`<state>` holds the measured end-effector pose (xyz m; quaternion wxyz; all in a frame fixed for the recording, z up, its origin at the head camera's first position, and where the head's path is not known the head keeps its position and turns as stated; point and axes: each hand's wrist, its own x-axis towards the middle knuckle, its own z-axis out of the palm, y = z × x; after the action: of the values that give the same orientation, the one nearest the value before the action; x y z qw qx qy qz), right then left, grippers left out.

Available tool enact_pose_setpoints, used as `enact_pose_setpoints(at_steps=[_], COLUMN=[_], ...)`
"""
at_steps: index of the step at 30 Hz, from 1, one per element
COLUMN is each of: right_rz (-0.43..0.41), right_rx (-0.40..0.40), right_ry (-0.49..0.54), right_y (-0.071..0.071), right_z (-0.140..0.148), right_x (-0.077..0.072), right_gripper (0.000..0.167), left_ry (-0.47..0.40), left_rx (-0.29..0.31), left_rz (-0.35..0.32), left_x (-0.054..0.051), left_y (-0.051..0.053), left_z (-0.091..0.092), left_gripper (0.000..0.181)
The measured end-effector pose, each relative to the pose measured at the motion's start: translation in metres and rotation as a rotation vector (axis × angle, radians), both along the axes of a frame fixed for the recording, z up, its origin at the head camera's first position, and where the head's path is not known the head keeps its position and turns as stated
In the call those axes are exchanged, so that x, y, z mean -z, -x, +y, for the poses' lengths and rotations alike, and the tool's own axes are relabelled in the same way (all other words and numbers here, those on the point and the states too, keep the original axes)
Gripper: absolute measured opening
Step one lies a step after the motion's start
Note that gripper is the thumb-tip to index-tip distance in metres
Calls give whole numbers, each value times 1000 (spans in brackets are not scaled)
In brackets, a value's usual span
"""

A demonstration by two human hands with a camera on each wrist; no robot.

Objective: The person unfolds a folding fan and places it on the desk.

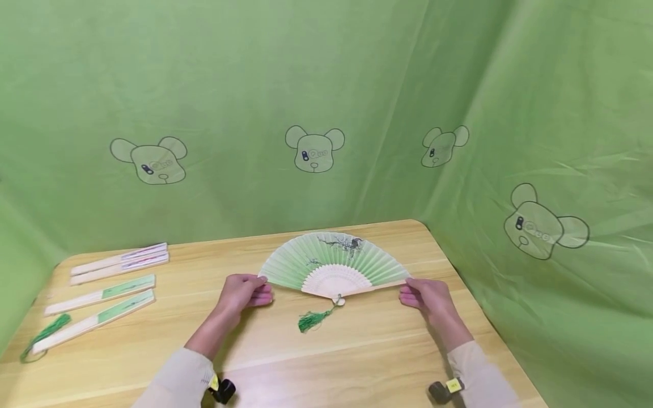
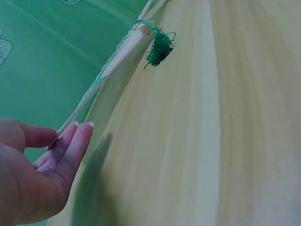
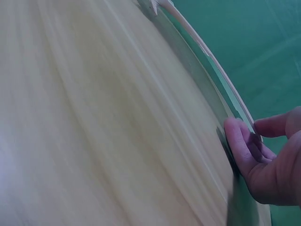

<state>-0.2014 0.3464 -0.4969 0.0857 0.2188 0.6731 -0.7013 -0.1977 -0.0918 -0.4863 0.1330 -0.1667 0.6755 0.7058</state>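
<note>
A green folding fan (image 1: pixel 285 260) is spread wide between my two hands, its pale ribs converging at the bottom and a dark branch picture on its leaf. My left hand (image 1: pixel 244 296) pinches the outer tip of its left edge between thumb and fingers. At the opposite tip, my right hand (image 1: pixel 431 297) pinches the right guard stick. From the pivot hangs a green tassel (image 1: pixel 312 321), also visible in the left wrist view. In both wrist views, the fan is seen nearly edge-on, held above the wooden table (image 2: pixel 188 141).
On the table's left side lie two folded fans with green leaves, one (image 1: pixel 99 318) with a green tassel (image 1: pixel 51 328). Behind them are two folded fans (image 1: pixel 119 266) with purplish leaves. Green cloth (image 1: pixel 229 85) with bear-head drawings surrounds the table.
</note>
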Motion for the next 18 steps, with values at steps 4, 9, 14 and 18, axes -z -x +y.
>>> enact_pose_setpoints(at_steps=[4, 9, 14, 18], right_rz=[-13, -23, -36, -39], right_rx=[-9, -6, 11, 16], right_ry=[-29, -37, -53, -69], right_y=[-1, 1, 2, 0], right_z=[12, 28, 41, 49], right_x=[-1, 2, 3, 2], right_gripper=[51, 47, 38, 35], left_ry=[2, -14, -7, -1], left_rx=[5, 11, 33, 45], left_rz=[-7, -11, -17, -23], left_x=[2, 4, 5, 6], left_y=[8, 18, 28, 37], left_z=[9, 20, 31, 40], left_gripper=[29, 30, 28, 28])
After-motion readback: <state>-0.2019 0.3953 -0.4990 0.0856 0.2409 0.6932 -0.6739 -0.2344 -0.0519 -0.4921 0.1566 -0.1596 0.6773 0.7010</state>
